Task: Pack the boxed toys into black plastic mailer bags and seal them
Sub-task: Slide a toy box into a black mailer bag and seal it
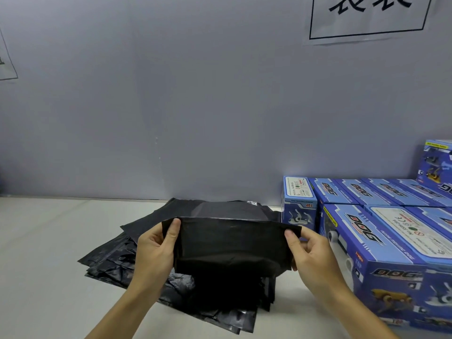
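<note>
Left hand [156,245] and right hand [305,250] pinching mailer bag [230,243] ends; boxed toys [381,243] at three o'clock, nearer right

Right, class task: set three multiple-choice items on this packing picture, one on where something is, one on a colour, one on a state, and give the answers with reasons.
1. Where do the boxed toys stand?
A. At the left edge of the table
B. On the table's right side, by the wall
C. On top of the pile of bags

2. What is the main colour of the toy boxes?
A. Red
B. Green
C. Blue

3. What are the hands doing with the black mailer bag?
A. Both pinch its upper corners and hold it up
B. Only one touches it
C. Both rest flat on the table

Answers:
1 B: the boxes are grouped at the right, against the grey wall.
2 C: every visible box face is mostly blue.
3 A: the left hand and right hand each grip a corner, above the pile of bags.
</note>
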Action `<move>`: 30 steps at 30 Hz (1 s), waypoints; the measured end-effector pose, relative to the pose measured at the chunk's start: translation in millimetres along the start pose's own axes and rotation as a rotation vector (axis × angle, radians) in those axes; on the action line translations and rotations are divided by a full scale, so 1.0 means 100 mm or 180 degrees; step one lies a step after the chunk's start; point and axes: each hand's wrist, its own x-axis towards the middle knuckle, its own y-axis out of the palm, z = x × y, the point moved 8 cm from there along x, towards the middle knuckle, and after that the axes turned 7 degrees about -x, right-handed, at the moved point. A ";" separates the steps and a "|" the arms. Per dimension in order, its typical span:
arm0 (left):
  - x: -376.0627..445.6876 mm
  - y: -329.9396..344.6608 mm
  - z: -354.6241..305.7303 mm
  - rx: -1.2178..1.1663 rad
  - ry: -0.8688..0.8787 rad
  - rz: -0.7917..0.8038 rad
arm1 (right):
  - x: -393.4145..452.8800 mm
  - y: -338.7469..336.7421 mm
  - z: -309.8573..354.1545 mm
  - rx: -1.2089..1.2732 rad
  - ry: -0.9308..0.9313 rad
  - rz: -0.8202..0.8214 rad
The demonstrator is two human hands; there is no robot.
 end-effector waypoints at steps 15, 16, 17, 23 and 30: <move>-0.01 -0.06 0.44 0.1050 -0.0969 -0.0045 | -0.06 0.28 -0.53 -0.1336 0.0954 0.0293; -0.01 -0.05 0.43 0.1091 -0.0902 -0.0084 | -0.07 0.29 -0.50 -0.1380 0.0888 0.0262; -0.02 -0.05 0.40 0.1198 -0.0807 -0.0133 | -0.07 0.29 -0.47 -0.1428 0.0791 0.0198; -0.10 0.02 -0.04 0.2103 0.0421 -0.0524 | -0.20 0.32 -0.19 -0.1833 0.0280 -0.0309; -0.21 0.25 -0.26 0.2400 0.1600 0.0182 | -0.24 0.49 0.07 -0.2005 -0.0687 -0.0034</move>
